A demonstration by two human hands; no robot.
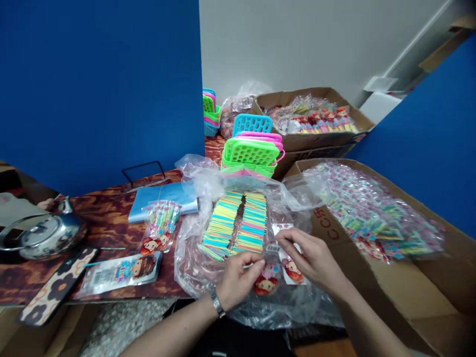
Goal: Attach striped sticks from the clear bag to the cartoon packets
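My left hand [240, 277] pinches the edge of a small clear packet [266, 284] printed with a red-haired cartoon girl. A watch with a metal band circles that wrist. My right hand [307, 255] is closed at the fingertips by the packet's upper part, near a barcode label; what its fingers hold is hidden. Under and beside the right hand lies a white card [293, 271] with the same cartoon girl. Just beyond my hands, thin coloured sticks [225, 225] lie in two rows on a large clear plastic bag [189, 248].
Stacked plastic baskets [253, 151] stand behind the sticks. Cardboard boxes of packets [372, 213] are at right. On the left are filled packets [161, 223], a blue folder [148, 196], a flower-patterned phone [55, 287], a metal kettle [48, 235] and a blue partition [100, 89]. Another person's hand [46, 204] shows far left.
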